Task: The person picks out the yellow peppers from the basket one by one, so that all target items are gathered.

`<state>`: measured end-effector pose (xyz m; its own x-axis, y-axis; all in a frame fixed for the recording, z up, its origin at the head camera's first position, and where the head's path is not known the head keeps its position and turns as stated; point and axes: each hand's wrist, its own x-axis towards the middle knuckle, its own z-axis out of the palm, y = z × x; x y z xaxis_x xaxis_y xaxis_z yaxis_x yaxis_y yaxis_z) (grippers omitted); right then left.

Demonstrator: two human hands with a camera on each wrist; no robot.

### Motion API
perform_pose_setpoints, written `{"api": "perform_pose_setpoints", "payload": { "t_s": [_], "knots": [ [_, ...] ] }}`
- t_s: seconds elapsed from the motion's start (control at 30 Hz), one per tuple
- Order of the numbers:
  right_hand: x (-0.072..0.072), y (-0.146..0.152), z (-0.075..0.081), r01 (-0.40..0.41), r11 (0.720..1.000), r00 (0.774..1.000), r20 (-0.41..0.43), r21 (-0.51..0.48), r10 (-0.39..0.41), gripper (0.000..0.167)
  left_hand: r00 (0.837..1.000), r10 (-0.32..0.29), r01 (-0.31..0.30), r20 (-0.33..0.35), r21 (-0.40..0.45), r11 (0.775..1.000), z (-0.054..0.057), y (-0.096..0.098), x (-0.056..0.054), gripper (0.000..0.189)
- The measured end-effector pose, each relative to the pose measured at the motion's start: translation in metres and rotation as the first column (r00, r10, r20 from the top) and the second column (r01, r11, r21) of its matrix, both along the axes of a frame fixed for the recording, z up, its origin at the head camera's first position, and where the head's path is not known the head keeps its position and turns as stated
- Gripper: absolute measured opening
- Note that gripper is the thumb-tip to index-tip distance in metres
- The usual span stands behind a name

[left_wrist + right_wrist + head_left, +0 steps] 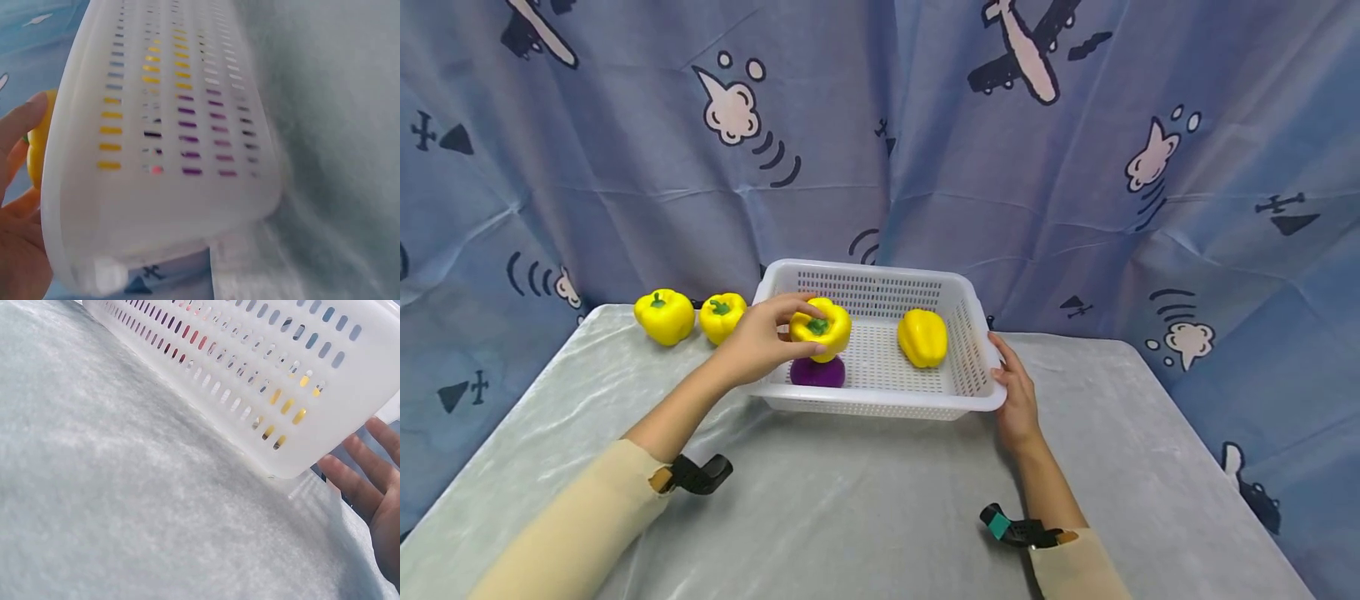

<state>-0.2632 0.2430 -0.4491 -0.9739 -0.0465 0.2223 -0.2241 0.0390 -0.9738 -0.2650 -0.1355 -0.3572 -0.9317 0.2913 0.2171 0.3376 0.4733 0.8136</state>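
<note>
A white plastic basket (880,402) with slotted walls stands on the table. My left hand (763,337) pinches a yellow bell pepper (837,333) by its sides, thumb in front and fingers behind, with its green stem toward me. This pepper is over the basket's left part, overlapping a rounded purple thing (817,372) inside. Another yellow bell pepper (922,337) lies in the basket's right part. At the right end, my right hand (1018,408) holds the rim, thumb at the edge; in the right wrist view several fingers (369,462) reach against the end wall.
Two more yellow bell peppers, one farther left (664,317) and one near my left wrist (721,317), sit on the pale-covered table (850,500) left of the basket. A blue printed curtain (880,150) hangs directly behind the table.
</note>
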Motion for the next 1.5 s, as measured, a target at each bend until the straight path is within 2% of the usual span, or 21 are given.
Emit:
{"api": "perform_pose_setpoints", "payload": {
  "t_s": [0.13,0.27,0.4,0.6,0.9,1.13,1.5],
  "knots": [
    [0.0,0.0,0.0,-0.003,1.0,1.0,0.001,0.001,0.003,0.058,1.0,0.025,-0.026,0.016,0.043,0.999,-0.004,-0.015,0.007,0.04],
    [0.0,0.0,0.0,0.004,1.0,1.0,0.001,-0.003,-0.004,0.059,0.999,0.054,-0.054,-0.002,0.088,0.995,-0.007,-0.028,0.012,0.041],
    [0.001,0.0,0.0,0.001,1.0,1.0,-0.002,-0.001,-0.001,0.059,0.996,0.091,-0.087,-0.024,0.114,0.99,-0.005,-0.04,0.019,0.043],
    [0.002,0.001,-0.001,-0.005,1.0,1.0,-0.004,0.003,0.005,0.059,0.991,0.128,-0.123,-0.024,0.149,0.981,-0.003,-0.053,0.032,0.044],
    [0.001,0.001,-0.001,-0.004,1.0,1.0,-0.01,0.012,0.004,0.06,0.969,0.229,-0.214,-0.097,0.143,0.966,0.001,-0.075,0.047,0.044],
    [0.001,0.001,-0.002,-0.002,1.0,1.0,-0.007,0.016,0.002,0.059,0.951,0.28,-0.264,-0.128,0.128,0.956,-0.004,-0.091,0.052,0.044],
    [0.002,0.001,-0.001,-0.006,1.0,1.0,-0.013,0.02,0.006,0.059,0.944,0.301,-0.291,-0.133,0.094,0.952,-0.005,-0.099,0.055,0.043]
  ]
}}
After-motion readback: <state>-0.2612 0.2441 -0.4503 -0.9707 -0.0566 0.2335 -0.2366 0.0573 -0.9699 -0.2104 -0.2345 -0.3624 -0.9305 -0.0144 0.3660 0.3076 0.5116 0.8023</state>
